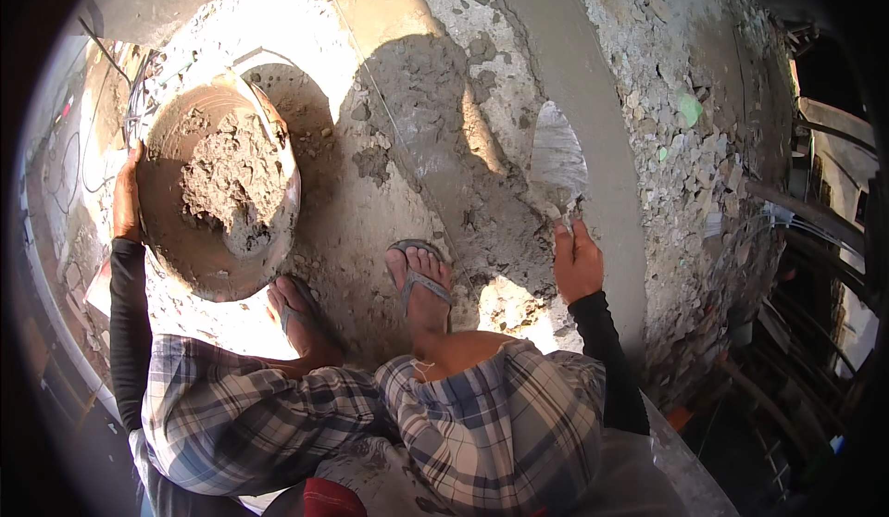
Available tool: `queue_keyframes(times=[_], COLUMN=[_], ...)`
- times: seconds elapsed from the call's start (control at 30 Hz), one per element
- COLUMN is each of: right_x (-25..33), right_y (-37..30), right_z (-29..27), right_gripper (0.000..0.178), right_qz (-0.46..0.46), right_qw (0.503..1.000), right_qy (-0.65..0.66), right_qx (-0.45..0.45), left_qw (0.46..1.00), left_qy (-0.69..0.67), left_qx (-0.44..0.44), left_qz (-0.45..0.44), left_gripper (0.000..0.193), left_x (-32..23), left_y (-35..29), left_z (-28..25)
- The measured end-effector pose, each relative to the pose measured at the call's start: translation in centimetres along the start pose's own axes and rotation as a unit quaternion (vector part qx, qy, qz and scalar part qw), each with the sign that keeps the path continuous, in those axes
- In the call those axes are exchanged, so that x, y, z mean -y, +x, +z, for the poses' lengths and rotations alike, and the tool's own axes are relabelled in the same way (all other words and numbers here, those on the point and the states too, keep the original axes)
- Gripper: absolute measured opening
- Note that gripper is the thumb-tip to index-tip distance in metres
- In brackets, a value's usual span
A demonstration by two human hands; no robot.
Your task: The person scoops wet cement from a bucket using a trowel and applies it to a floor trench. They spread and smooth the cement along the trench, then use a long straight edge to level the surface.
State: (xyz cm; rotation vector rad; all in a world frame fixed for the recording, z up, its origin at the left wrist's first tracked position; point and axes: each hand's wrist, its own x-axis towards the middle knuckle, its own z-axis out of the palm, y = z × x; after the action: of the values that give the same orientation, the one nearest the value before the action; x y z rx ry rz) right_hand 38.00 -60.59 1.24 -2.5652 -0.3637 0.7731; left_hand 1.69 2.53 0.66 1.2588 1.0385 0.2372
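Though well apart, left hand (126, 204) tight on basin (163, 200) rim, right hand (579, 262) tight just behind trowel (557, 154) blade

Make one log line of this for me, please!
left hand: at basin edge | right hand: holding trowel | basin: containing mortar | feet: in flip-flops

The basin (159, 188) fills the left side of the ground (356, 216), and the left hand (127, 198) on its outer rim closes that flank. Between the basin and the trowel (557, 151) there's passing room toward the far edge, though a thin string (383, 100) cuts slantwise across and two sandalled feet (423, 286) crowd the near end. Rightward, the trowel and right hand (579, 262) bar the way low down.
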Motion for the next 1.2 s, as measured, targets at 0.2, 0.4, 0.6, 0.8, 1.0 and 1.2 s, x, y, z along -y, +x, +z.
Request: queue_keyframes(times=[0.2,0.4,0.6,0.8,1.0,1.2], right_x=[1.7,9.5,10.4,6.9,-0.1,-6.9], right_y=[-0.5,11.7,20.4,13.0,4.9,7.4], right_z=[10.0,11.3,3.1,0.9,-0.1,-2.9], right_gripper=[0.042,0.044,0.047,0.049,0.038,0.031], right_qz=[0.240,0.030,-0.260,-0.198,-0.216,-0.441], right_qw=[0.845,0.941,0.861,0.824,0.797,0.753], right_qy=[0.421,0.199,-0.267,-0.348,-0.407,-0.432], right_qx=[0.226,0.272,0.346,0.401,0.391,0.229], left_qw=[0.980,0.967,0.951,0.964,0.967,0.962], left_qy=[0.158,0.216,0.270,0.225,0.210,0.220], left_qx=[-0.110,-0.124,-0.118,-0.101,-0.126,-0.129], left_qz=[0.046,0.050,0.092,0.100,0.067,0.096], left_gripper=[0.067,0.067,0.063,0.063,0.064,0.066], left_x=[0.5,0.9,2.5,1.7,0.9,0.3], left_y=[0.7,0.8,1.7,1.3,0.9,0.9], left_z=[-0.4,-1.0,-1.0,-3.1,-1.9,-0.2])
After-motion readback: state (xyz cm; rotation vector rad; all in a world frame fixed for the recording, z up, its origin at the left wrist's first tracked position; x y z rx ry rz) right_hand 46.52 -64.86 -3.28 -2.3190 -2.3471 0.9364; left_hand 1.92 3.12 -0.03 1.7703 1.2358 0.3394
